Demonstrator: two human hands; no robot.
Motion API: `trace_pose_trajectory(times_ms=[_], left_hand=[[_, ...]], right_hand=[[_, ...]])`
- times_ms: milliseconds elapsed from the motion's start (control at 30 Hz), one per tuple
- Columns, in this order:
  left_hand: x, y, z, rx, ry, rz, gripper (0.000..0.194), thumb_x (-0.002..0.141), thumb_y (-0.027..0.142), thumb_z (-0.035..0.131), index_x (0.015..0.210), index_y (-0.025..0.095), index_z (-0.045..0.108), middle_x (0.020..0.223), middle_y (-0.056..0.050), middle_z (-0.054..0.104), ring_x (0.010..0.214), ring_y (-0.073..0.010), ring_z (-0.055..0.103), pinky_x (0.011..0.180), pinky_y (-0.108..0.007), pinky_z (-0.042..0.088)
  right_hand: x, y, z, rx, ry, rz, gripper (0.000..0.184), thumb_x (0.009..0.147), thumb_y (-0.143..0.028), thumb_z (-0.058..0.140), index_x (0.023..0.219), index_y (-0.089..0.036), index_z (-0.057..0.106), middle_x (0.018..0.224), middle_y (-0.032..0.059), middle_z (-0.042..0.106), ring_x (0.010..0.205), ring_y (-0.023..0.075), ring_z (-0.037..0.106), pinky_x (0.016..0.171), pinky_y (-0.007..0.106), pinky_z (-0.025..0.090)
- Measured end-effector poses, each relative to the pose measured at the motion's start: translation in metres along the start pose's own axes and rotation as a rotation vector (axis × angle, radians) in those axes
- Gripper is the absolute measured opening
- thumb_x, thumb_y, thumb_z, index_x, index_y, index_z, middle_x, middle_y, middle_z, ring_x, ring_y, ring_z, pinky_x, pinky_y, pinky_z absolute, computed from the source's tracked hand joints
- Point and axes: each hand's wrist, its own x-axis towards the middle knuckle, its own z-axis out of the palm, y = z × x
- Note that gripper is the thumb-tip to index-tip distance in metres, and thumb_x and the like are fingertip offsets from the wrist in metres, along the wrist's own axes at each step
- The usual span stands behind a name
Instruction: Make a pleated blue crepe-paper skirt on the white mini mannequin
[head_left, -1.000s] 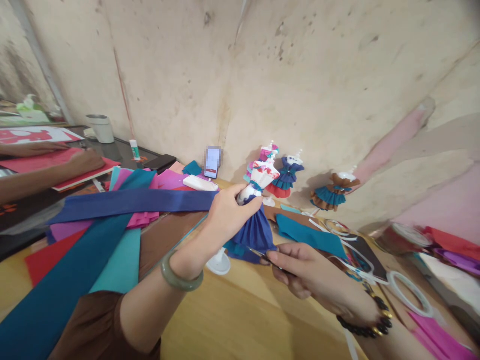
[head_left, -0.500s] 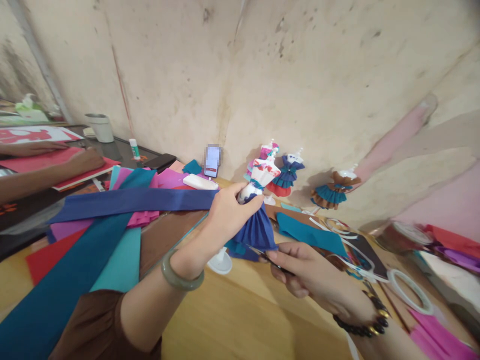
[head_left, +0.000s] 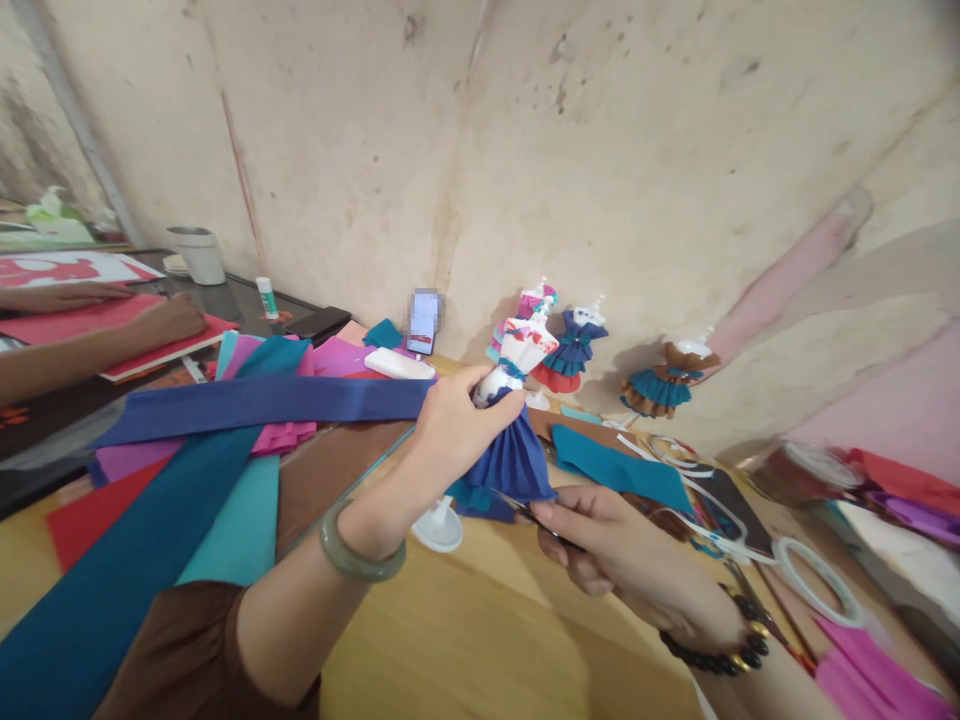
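Note:
My left hand point(head_left: 454, 428) is closed round the waist of a small white mannequin doll point(head_left: 519, 352) on a round white stand point(head_left: 438, 531). A pleated dark blue paper skirt point(head_left: 512, 466) hangs from the doll below my fingers. My right hand point(head_left: 616, 547) is closed on small scissors point(head_left: 525, 510), whose blades touch the skirt's lower hem. A green bangle sits on my left wrist and a dark bead bracelet on my right.
Long strips of blue, teal, magenta and red paper point(head_left: 225, 440) lie at left. Two dressed dolls point(head_left: 574, 350) point(head_left: 670, 380) stand by the wall, near a phone point(head_left: 424, 322). Another person's arms point(head_left: 90, 335) rest at far left. Tape rings point(head_left: 817, 580) and scraps lie at right.
Almost nothing has moved. My right hand with the scissors has shifted slightly left along the skirt's hem, and the view has drifted a little.

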Motion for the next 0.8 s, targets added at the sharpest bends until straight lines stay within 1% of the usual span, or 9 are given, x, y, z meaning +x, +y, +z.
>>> trace_pose_trajectory(times_ms=[433, 633, 800], left_hand=[[-0.0008, 0.0006, -0.0004, 0.017, -0.005, 0.002, 0.017, 0.08, 0.032, 0.067, 0.085, 0.017, 0.071, 0.071, 0.001, 0.064, 0.068, -0.0147, 0.056, 0.062, -0.024, 0.044], [-0.001, 0.002, -0.0009, 0.023, -0.008, 0.009, 0.017, 0.081, 0.033, 0.067, 0.085, 0.017, 0.071, 0.071, 0.001, 0.064, 0.067, -0.0145, 0.056, 0.061, -0.024, 0.044], [0.0003, 0.0018, -0.0022, 0.016, 0.0, 0.021, 0.017, 0.08, 0.034, 0.068, 0.085, 0.018, 0.071, 0.071, 0.001, 0.064, 0.066, -0.0143, 0.056, 0.062, -0.025, 0.044]], right_hand=[[0.0003, 0.0, 0.0013, -0.034, 0.019, 0.017, 0.064, 0.057, -0.076, 0.079, 0.063, -0.018, 0.052, 0.05, -0.0082, 0.049, 0.034, -0.0003, 0.026, 0.036, 0.021, 0.011], [-0.0014, 0.0002, 0.0002, -0.039, 0.004, 0.012, 0.063, 0.059, -0.075, 0.078, 0.062, -0.018, 0.052, 0.051, -0.0081, 0.049, 0.033, -0.0004, 0.027, 0.036, 0.021, 0.011], [-0.0042, 0.0006, -0.0009, 0.001, -0.019, 0.026, 0.063, 0.058, -0.075, 0.08, 0.065, -0.018, 0.052, 0.052, -0.0082, 0.049, 0.034, -0.001, 0.024, 0.036, 0.021, 0.008]])
